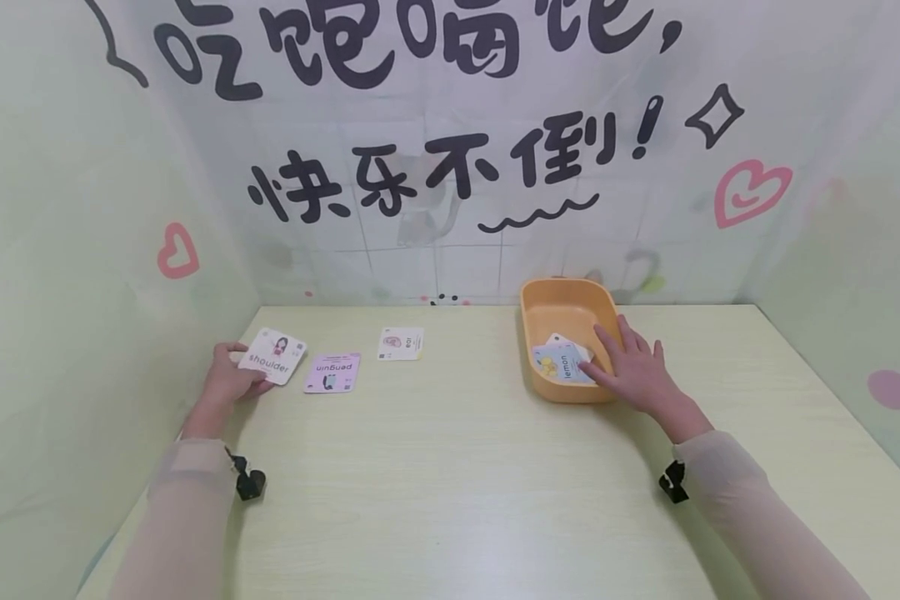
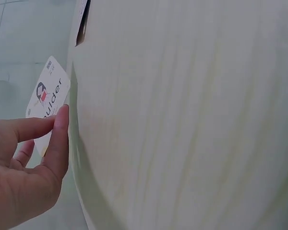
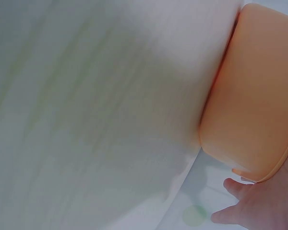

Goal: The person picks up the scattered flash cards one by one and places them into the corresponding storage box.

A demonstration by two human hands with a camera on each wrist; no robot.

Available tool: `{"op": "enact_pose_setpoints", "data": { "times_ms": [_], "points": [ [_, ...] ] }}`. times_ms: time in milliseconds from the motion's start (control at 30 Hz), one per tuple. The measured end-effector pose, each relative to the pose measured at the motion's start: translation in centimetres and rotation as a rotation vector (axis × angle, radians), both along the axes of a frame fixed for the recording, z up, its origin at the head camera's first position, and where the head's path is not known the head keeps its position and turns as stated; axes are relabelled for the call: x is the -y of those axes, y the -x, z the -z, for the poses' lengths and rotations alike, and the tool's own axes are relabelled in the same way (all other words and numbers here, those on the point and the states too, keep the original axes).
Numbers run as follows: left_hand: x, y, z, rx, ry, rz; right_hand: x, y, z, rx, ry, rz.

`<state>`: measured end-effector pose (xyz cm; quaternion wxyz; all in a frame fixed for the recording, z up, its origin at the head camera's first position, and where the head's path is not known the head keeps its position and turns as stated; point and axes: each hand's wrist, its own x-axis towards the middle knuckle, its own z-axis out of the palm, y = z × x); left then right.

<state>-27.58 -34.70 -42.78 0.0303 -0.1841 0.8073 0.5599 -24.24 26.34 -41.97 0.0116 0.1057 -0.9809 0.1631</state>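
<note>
At the table's left side, my left hand (image 1: 228,375) pinches a white flashcard (image 1: 273,357) printed "shoulder" between thumb and fingers. The left wrist view shows that card (image 2: 49,91) tilted up off the table, its lower part behind the fingers. A purple "penguin" flashcard (image 1: 332,373) and a white "ear" flashcard (image 1: 401,343) lie to its right. My right hand (image 1: 637,371) is spread over the right rim of an orange bin (image 1: 528,317), with the thumb reaching inside. The thumb tip is at a blue "lemon" flashcard (image 1: 558,364); whether it touches is unclear. Another card lies partly hidden beneath.
The pale wooden table (image 1: 450,475) ends at a back wall covered by a printed curtain (image 1: 435,225). Similar sheets hang along the left and right sides. Black wrist mounts (image 1: 249,482) sit at both sleeves.
</note>
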Motion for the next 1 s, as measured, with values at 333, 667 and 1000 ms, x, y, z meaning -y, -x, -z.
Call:
{"op": "enact_pose_setpoints", "data": {
  "times_ms": [333, 667, 1000],
  "points": [
    [-0.4, 0.0, -0.2, -0.088, 0.116, -0.009, 0.0, 0.1, 0.0, -0.007, 0.000, -0.002],
    [-2.0, 0.3, -1.3, -0.151, 0.078, 0.039, 0.0, 0.1, 0.0, -0.006, -0.006, 0.002],
    [-4.0, 0.6, -2.6, -0.183, 0.045, 0.086, 0.0, 0.0, -0.1, -0.009, -0.010, -0.001]
  ]
}}
